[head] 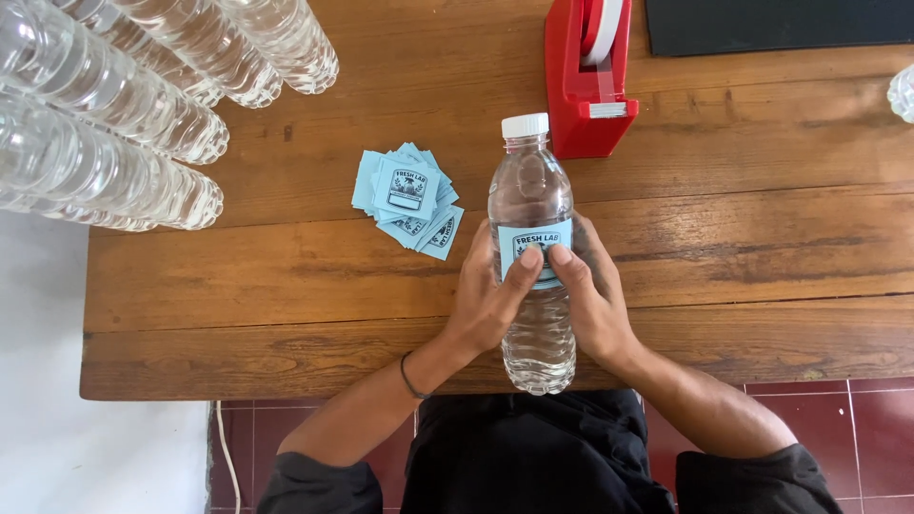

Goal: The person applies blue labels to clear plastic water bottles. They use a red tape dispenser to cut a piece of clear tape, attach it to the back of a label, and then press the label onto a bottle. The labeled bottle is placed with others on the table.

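Clear plastic bottle (533,286) with white cap (526,125), lying on the desk (743,247) at its near edge, right in front of the person. Long axis runs near to far, cap pointing away toward the red tape dispenser (586,86), base over the desk edge. Looks full, so probably fairly heavy for its size; thin ribbed wall likely gives under a squeeze, and smooth plastic could slip. Best hold judged to be round the middle, both sides, as now.

A pale blue label (535,249) sits on the bottle's upper side. Left hand (486,300) wraps the bottle's left side, thumb pressed on the label. Right hand (592,295) wraps the right side, thumb also on the label. Both hands are curled partway round the bottle, not closed into fists.

Left of the bottle: loose pile of the same blue labels (407,198). Further left and beyond: stack of clear bottles (124,105) lying on their sides. Beyond and right of the bottle: dark mat (781,24) at the far edge. Another clear bottle's end (903,92) shows far right.
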